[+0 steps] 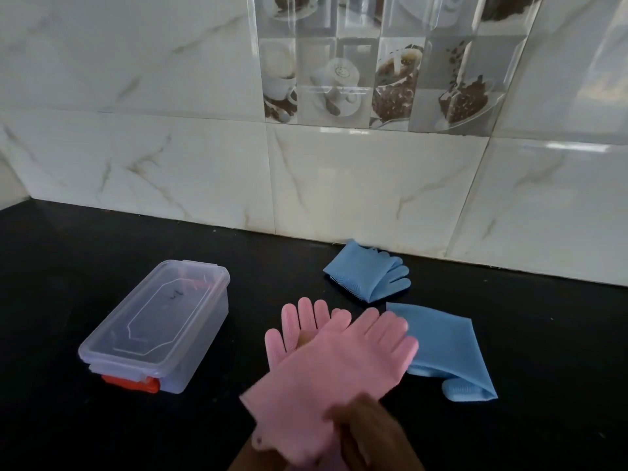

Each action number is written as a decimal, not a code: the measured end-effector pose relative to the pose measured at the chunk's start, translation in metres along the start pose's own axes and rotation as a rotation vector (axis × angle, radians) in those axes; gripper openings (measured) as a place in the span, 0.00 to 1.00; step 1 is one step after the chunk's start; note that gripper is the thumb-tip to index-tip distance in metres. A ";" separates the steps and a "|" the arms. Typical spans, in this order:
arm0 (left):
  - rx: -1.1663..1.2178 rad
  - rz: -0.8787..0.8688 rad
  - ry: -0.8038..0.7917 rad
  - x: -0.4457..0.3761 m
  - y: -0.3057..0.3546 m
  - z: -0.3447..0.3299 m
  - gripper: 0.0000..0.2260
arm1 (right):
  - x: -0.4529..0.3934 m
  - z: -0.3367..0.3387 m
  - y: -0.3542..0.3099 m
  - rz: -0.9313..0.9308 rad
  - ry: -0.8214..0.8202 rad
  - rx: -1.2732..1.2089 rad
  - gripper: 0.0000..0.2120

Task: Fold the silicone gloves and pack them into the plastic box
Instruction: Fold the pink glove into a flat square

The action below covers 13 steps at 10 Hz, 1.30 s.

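Two pink silicone gloves lie stacked and crossed above the counter. The upper pink glove [343,372] points its fingers up and right. The lower pink glove [299,322] shows only its fingers. My right hand [368,433] grips the cuff end of the upper glove at the bottom of the view. My left hand [303,338] is under the gloves and holds them; only a fingertip shows between them, with the forearm at the bottom edge. The clear plastic box [190,348] stands to the left with its lid shut. Two blue gloves lie folded: one [367,277] by the wall, one [448,348] at the right.
The black counter [85,253] runs back to a white marble-tiled wall [339,185]. An orange-red latch [132,384] sits at the box's near end. The blue glove on the right lies partly under the pink glove's fingertips.
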<state>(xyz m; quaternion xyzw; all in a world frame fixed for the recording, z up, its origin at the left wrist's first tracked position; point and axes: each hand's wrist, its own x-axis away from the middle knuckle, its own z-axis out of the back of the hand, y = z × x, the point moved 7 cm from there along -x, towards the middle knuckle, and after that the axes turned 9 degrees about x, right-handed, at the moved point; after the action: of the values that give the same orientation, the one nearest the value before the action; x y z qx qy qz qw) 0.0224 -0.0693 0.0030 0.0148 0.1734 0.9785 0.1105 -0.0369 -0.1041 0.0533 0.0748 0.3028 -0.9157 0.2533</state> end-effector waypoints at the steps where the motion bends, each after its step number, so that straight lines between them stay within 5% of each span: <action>1: 0.138 0.128 0.167 -0.008 -0.014 -0.018 0.10 | 0.049 0.005 0.020 -0.178 0.447 0.035 0.24; 2: 0.262 0.370 0.206 -0.001 -0.029 -0.005 0.18 | 0.065 -0.009 0.066 -0.346 0.089 -0.217 0.20; 3: 0.988 0.556 0.342 0.010 -0.018 -0.004 0.10 | 0.056 -0.023 0.125 -0.835 -0.111 -0.492 0.13; 4: 1.790 0.613 0.174 0.044 -0.022 -0.034 0.18 | 0.029 -0.031 0.121 -0.844 -0.221 -0.685 0.16; 5: 2.007 0.627 0.025 0.079 -0.023 -0.033 0.33 | 0.012 -0.031 0.110 -0.772 -0.245 -0.797 0.15; 8: 2.299 0.300 0.327 0.086 -0.054 0.010 0.38 | -0.056 -0.012 0.051 -0.328 -0.126 -0.854 0.16; 10: 2.283 0.576 0.359 0.112 -0.078 -0.034 0.31 | -0.050 -0.083 0.061 -0.560 -0.415 -0.754 0.14; 13: 2.079 0.746 0.356 0.126 -0.074 -0.039 0.27 | -0.047 -0.087 0.074 -0.563 -0.484 -0.716 0.12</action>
<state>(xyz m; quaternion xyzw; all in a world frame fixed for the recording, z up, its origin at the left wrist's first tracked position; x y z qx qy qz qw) -0.0870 0.0130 -0.0600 0.0107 0.9050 0.3180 -0.2823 0.0398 -0.0832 -0.0415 -0.3150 0.5386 -0.7784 0.0695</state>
